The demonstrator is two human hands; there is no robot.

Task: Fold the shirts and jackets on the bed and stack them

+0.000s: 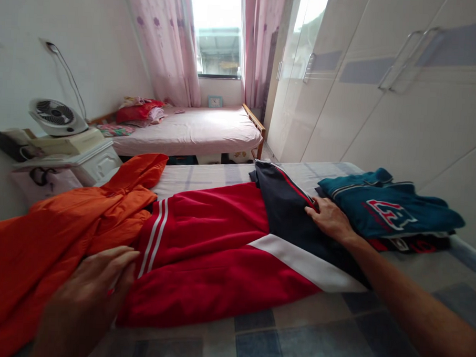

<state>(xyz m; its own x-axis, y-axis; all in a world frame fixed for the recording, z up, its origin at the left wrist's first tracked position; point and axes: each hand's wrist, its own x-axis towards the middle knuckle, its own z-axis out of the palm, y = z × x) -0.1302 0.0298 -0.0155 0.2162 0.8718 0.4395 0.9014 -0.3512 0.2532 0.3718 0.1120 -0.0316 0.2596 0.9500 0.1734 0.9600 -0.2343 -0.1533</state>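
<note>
A red, white and dark navy jacket [202, 271] lies spread across the bed, with two white stripes along its left hem. My right hand [331, 218] has its thumb and fingers closed on the navy part, at an edge with red-and-white trim. Blurred, my left hand [95, 288] is at the striped hem with its fingers bent. A spot of red shows between its thumb and fingers, but I cannot tell whether cloth is gripped. An orange garment [102, 209] lies beside the left hand, partly behind it. Right of the jacket sits a folded teal garment [363, 200] with a letter patch.
Under the teal garment is a black-and-red folded one [420, 244]. The checked bedsheet [254, 342] shows along the near edge. A fan [55, 115] stands on boxes at the left. Beyond are a second bed [208, 127] and a window; white wardrobes [343, 114] line the right.
</note>
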